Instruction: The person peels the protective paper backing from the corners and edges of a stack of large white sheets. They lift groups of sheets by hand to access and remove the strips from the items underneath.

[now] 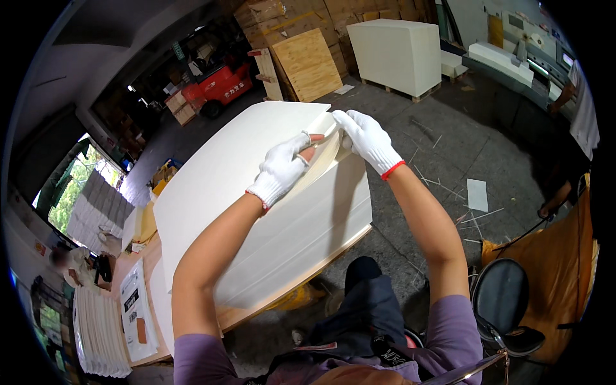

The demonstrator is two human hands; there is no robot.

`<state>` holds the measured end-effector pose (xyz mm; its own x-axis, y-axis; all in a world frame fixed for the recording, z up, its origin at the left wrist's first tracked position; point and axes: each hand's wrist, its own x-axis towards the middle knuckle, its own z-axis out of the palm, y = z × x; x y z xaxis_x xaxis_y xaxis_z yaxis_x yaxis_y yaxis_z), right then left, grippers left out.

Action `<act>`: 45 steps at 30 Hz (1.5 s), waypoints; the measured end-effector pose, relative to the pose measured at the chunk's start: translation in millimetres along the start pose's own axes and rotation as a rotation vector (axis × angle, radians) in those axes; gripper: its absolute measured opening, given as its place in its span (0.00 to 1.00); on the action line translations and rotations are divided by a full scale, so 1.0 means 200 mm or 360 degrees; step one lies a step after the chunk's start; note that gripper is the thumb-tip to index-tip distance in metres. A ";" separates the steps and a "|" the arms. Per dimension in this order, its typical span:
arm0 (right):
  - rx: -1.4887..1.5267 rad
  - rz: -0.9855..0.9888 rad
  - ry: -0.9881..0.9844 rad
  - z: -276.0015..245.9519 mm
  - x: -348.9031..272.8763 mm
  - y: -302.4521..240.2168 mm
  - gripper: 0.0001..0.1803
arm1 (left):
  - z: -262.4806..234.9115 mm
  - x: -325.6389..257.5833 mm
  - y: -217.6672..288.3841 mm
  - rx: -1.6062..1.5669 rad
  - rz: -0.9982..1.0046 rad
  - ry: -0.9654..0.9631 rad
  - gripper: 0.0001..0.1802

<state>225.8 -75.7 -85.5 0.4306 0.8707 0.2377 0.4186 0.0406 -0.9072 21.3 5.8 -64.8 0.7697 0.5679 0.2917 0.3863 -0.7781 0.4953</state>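
Observation:
A tall stack of large white paper sheets (218,167) stands in front of me on a wooden board. Both my hands wear white knitted gloves with red cuffs. At the stack's near edge, my left hand (281,168) has bare thumb and fingertips showing, closed on the edge of a lifted batch of sheets (324,156). My right hand (367,138) pinches the far right corner of those sheets, its fingers pressed together. Between the hands the batch bows, and its layered edges fan slightly. The glove hides the right fingertips in part.
A wooden table (168,343) on the left carries bundled paper (96,330) and a printed sheet. A red forklift (221,86) and a white block-shaped stack (394,58) on a pallet stand behind. Paper strips litter the floor; a black stool (502,295) is at right. Other people stand at both sides.

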 end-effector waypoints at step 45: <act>-0.0055 -0.0173 0.0241 0.06 -0.04 0.07 0.29 | 0.01 -0.04 0.10 0.0020 -0.0044 -0.0088 0.20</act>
<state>218.9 -75.9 -104.3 0.4957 0.7784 0.3853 0.4951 0.1112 -0.8617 23.7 -13.9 -58.4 0.7854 0.5737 0.2325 0.4138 -0.7659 0.4920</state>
